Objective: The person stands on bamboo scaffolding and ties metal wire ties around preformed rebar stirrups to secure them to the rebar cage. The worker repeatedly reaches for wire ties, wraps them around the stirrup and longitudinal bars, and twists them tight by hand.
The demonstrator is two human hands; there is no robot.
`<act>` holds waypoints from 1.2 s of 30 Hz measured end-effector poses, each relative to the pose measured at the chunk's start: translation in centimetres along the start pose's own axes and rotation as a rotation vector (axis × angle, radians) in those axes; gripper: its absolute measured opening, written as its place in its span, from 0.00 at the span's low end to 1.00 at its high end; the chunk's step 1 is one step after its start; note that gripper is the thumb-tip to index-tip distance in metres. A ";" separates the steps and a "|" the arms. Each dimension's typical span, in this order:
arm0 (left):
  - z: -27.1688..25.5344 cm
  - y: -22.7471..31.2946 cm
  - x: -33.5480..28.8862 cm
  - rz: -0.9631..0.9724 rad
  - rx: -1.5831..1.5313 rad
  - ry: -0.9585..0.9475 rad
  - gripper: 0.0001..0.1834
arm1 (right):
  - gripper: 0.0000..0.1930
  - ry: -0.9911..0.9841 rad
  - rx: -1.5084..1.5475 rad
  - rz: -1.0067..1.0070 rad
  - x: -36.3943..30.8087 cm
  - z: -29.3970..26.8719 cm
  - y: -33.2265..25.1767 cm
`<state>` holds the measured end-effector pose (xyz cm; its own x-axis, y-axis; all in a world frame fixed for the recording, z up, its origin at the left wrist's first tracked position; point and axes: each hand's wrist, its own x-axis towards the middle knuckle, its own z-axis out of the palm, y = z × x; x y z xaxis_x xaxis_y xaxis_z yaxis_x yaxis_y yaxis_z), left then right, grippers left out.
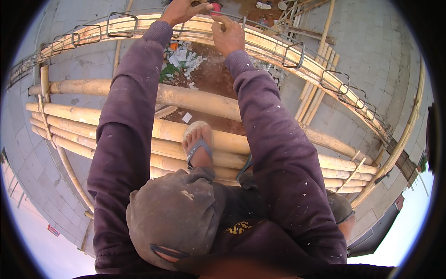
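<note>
My left hand (182,11) is at the top edge, bent over a long steel reinforcing cage, with its fingers pinched together. To its right, my right hand (228,35) has its thumb and fingers curled in close to a steel bar. Whatever small thing either hand grips is too small to make out. Bent square steel stirrups (302,56) hang along the bars. Below and behind the cage runs a pale timber board (264,43), which looks curved in this view.
Thick bamboo poles (200,96) cross beneath me, and my sandalled foot (199,145) stands on them. Through the gap, far below, lie dirt ground and white rubble (183,58). A grey block wall (367,42) and upright bamboo poles (404,153) stand at the right.
</note>
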<state>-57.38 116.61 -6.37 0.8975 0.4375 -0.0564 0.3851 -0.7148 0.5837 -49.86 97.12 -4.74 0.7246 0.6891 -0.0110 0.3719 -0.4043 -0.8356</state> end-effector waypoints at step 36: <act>1.0 2.9 2.1 -0.276 0.049 0.017 0.16 | 0.26 -0.223 -0.542 -0.119 -2.8 0.5 -1.7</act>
<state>-54.11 114.87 -5.62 0.7533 0.6284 -0.1941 0.6251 -0.5923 0.5083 -52.80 96.21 -3.59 0.5421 0.8346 -0.0981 0.7288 -0.5251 -0.4394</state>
